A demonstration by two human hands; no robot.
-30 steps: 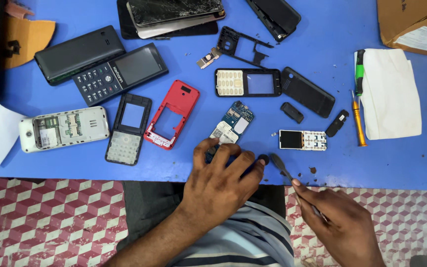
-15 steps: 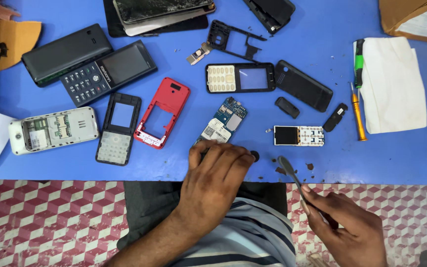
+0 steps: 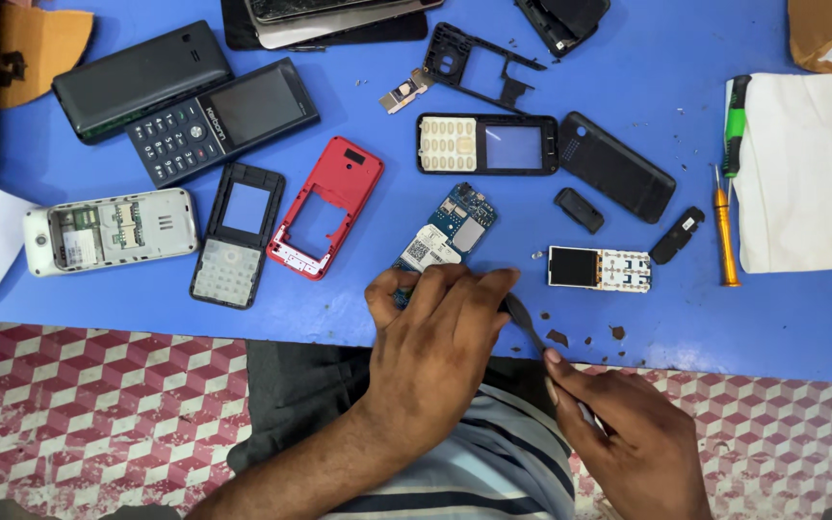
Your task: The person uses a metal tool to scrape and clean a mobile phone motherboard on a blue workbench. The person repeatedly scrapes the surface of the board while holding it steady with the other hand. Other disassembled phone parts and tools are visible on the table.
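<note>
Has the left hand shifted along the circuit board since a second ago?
No. The left hand stays pressed on the near end of the blue circuit board, still level with the table edge.

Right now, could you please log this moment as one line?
left hand: pressing blue circuit board onto blue table | right hand: holding dark tweezers, tip beside left hand | nearby: red phone frame

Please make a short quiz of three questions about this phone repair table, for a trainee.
1. True or false: the left hand rests on the blue circuit board.
2. What does the right hand hold? A) dark thin tool B) orange screwdriver C) red frame
3. What colour is the phone frame beside the keypad bezel?

Key: 1 true. 2 A, the dark thin tool; the orange screwdriver lies on the table. 3 red.
</note>
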